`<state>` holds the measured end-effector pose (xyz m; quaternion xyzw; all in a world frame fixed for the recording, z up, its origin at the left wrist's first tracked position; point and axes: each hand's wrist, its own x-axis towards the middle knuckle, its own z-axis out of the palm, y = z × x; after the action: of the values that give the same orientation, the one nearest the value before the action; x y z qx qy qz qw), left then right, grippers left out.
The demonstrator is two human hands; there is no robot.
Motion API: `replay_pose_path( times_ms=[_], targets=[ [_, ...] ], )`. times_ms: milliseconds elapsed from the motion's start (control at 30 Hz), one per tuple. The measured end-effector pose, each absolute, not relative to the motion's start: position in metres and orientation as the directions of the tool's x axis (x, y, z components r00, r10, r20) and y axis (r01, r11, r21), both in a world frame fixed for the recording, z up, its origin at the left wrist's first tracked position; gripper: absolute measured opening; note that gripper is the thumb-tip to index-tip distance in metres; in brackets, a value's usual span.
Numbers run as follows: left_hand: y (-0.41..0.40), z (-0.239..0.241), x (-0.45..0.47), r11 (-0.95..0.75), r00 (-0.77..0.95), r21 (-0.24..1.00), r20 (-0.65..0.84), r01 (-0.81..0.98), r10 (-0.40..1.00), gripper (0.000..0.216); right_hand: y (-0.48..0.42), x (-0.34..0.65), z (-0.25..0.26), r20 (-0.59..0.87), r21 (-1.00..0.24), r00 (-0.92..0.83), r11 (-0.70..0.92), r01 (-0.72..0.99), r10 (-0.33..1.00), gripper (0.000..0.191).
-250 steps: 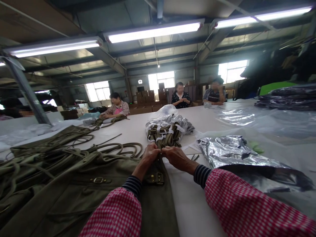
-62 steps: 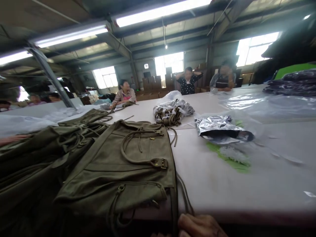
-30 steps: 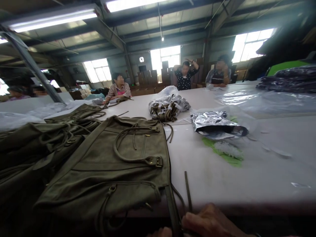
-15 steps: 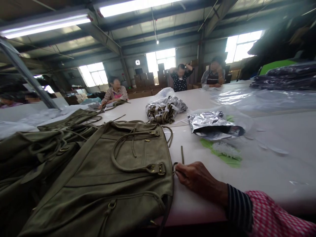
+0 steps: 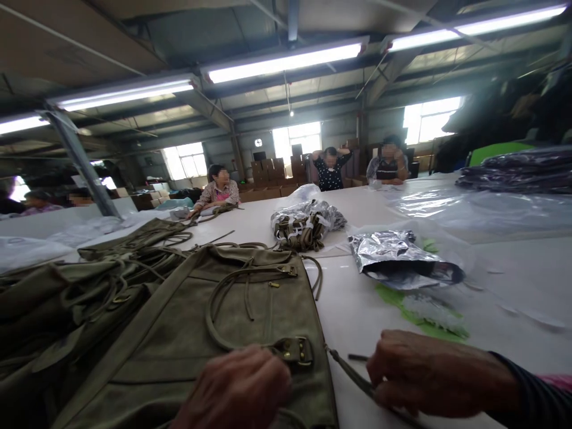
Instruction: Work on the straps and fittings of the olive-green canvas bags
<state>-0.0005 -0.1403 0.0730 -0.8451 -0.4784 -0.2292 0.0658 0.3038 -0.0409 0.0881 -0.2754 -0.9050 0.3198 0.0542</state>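
Note:
An olive-green handbag (image 5: pixel 174 333) lies flat in front of me, its curved handle (image 5: pixel 212 310) and brass-coloured buckle (image 5: pixel 304 351) facing up. Over its lower part is my left hand (image 5: pixel 241 387), fingers curled in and slightly blurred; whatever they may hold is hidden. To the right of the bag, my right hand (image 5: pixel 429 369) is closed on a thin olive cord (image 5: pixel 351 372) that runs from the bag's right edge. A short cord end sticks out left of its knuckles.
More olive bags (image 5: pixel 75 304) are heaped at the left. Ahead lie a plastic-wrapped olive bundle (image 5: pixel 299 229), an open silver bag (image 5: pixel 388 256) and green paper (image 5: pixel 402 307). Dark packed goods (image 5: pixel 522 170) are stacked far right. Several people sit around the white table (image 5: pixel 527 262).
My left hand has come into view over the bag. My right hand has moved right and nearer to me, drawing the cord away from the bag's edge. The view has tilted up.

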Motion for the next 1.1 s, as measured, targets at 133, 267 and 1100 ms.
replay_pose_path(
  times_ms=[133,267,1100],
  targets=[
    [-0.055,0.093,0.011,-0.603,0.591,0.001,0.201,0.798,0.782,0.027,-0.031,0.3,0.097,0.032,-0.686,-0.798,0.594,0.421,0.602,0.023],
    [-0.001,0.072,0.025,-0.708,0.71,-0.052,0.057,0.704,0.702,0.028,0.018,0.257,0.073,0.183,-0.776,-0.645,0.512,0.368,0.742,0.028],
    [0.014,0.101,-0.061,-0.398,0.444,-0.288,0.112,0.871,0.889,0.036,0.046,0.195,-0.004,0.361,-0.344,-0.725,0.807,0.481,0.586,0.05]
  ],
)
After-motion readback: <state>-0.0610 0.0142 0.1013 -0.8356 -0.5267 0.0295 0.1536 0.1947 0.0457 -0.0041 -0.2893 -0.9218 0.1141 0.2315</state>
